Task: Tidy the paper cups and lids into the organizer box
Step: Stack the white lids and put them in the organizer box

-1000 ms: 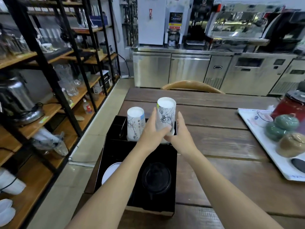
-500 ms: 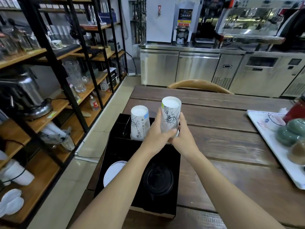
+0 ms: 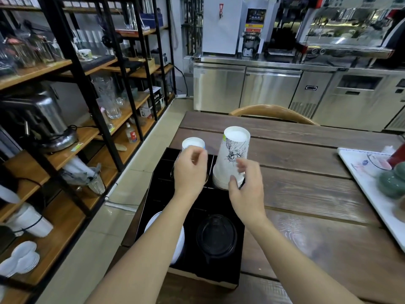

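Note:
A black organizer box (image 3: 220,274) lies at the left end of the wooden table. In its far right compartment stands an upside-down stack of white paper cups (image 3: 232,156) with a black drawing. A shorter upside-down cup stack (image 3: 192,143) stands in the far left compartment, mostly hidden behind my left hand (image 3: 190,172). That hand hovers in front of it, fingers loosely curled, holding nothing. My right hand (image 3: 245,187) is open beside the base of the tall stack, fingertips just off it. Black lids (image 3: 215,235) fill the near right compartment, white lids (image 3: 153,222) the near left, partly under my left forearm.
A white tray (image 3: 359,170) with green and brown lidded pots sits at the table's right edge. A wooden chair back (image 3: 271,110) stands behind the table. Black-framed wooden shelves (image 3: 72,137) full of glassware and appliances line the left. Steel counters run along the back.
Both hands held the tall cup stack a second ago; now they have let go and drawn apart, the left one moving toward the shorter stack. The tall stack stands in its compartment.

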### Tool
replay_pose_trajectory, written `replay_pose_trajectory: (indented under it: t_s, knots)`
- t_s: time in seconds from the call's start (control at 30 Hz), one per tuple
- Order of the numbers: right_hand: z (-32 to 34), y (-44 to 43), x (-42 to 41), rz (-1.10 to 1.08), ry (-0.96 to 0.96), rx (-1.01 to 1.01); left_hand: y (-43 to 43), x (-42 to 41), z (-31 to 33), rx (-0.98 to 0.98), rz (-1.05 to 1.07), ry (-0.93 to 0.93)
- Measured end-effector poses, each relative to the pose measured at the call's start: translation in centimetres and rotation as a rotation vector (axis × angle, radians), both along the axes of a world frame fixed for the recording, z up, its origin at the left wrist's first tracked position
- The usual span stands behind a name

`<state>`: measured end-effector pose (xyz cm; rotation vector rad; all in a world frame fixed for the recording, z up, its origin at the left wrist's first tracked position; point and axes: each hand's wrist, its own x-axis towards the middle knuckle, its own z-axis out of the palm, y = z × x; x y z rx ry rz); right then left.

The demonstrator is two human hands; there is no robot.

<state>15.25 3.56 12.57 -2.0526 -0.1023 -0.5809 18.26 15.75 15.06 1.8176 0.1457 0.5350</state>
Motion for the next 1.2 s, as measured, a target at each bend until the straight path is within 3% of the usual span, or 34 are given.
replay_pose_trajectory:
  t_s: [0.1, 0.2, 0.43, 0.57, 0.73, 1.2]
  knots:
    - [-0.2, 1.5, 0.5, 0.212, 0.078, -0.07, 1.9, 0.6, 0.1, -0.141, 0.105, -0.053]
    - [-0.5, 3.4, 1.6, 0.375, 0.242, -0.139, 3.3, 1.7, 0.0, -0.349, 0.033, 0.123]
    - [-0.4, 6.4, 3.5, 0.475, 0.509, 0.056, 5.4, 3.7, -1.1, -0.504, -0.238, 0.361]
    - [-0.6, 7.3, 4.0, 0.443, 0.573, 0.035, 5.3, 3.7, -0.6, -0.422, -0.355, 0.424]
    - [-0.5, 7.0, 4.4, 0.379, 0.566, 0.004, 5.6, 3.2, -0.6, -0.369, -0.354, 0.417]
    - [-0.6, 5.1, 4.6, 0.468, 0.493, -0.002, 5.2, 2.0, -0.7, -0.322, -0.42, 0.368]
